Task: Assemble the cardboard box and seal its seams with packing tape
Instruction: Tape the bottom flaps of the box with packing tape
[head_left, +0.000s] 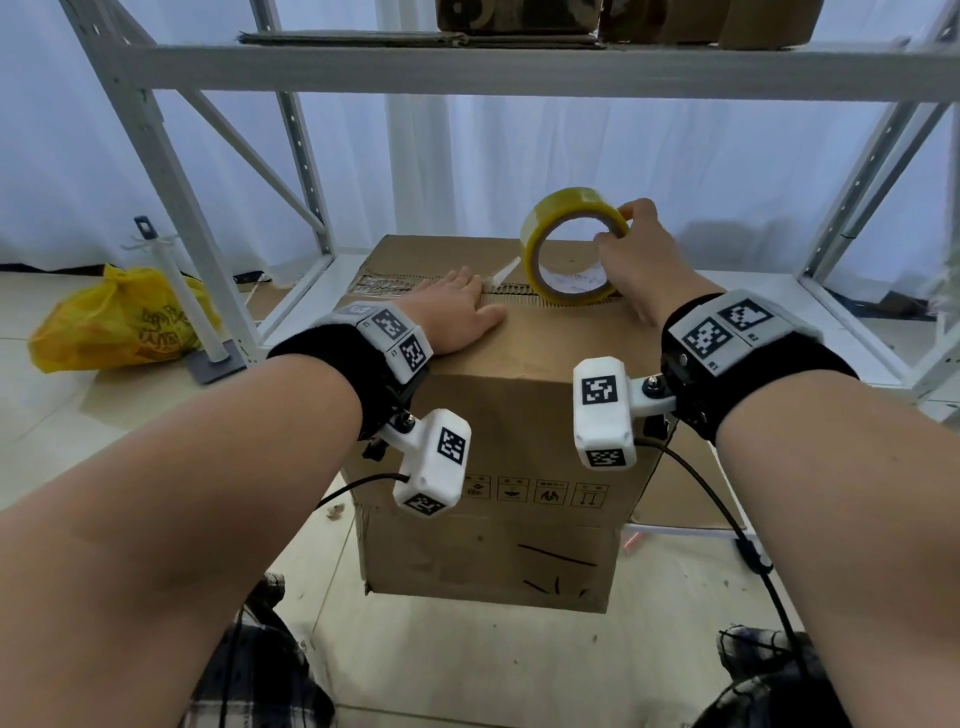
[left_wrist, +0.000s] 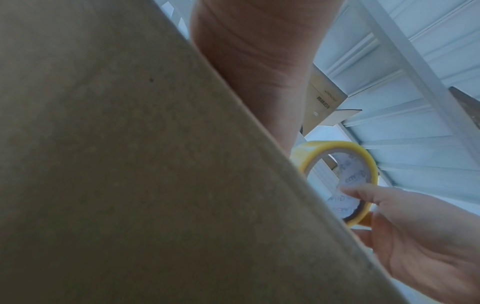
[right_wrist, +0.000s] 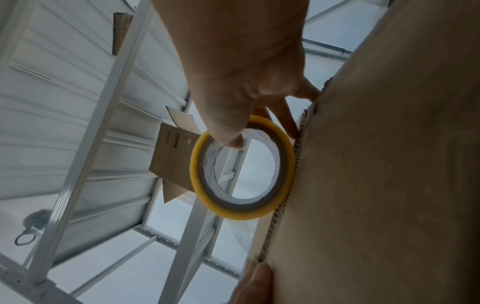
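A brown cardboard box (head_left: 519, 426) stands on the floor with its top flaps folded down, their seam running left to right. My left hand (head_left: 457, 312) lies flat with straight fingers on the left part of the seam, over a strip of clear tape (head_left: 501, 273). My right hand (head_left: 631, 260) pinches a yellow roll of packing tape (head_left: 571, 249) that stands on edge on the seam at the right. In the right wrist view the thumb sits inside the tape roll (right_wrist: 241, 168) beside the box (right_wrist: 389, 185). The left wrist view shows the box (left_wrist: 130, 164) and the roll (left_wrist: 342, 179).
A white metal shelving rack (head_left: 467, 67) rises behind the box, with flattened cardboard and boxes (head_left: 597, 21) on its upper shelf. A yellow plastic bag (head_left: 124, 322) and a white post on a base (head_left: 208, 353) stand on the floor at the left. Cables hang from both wrists.
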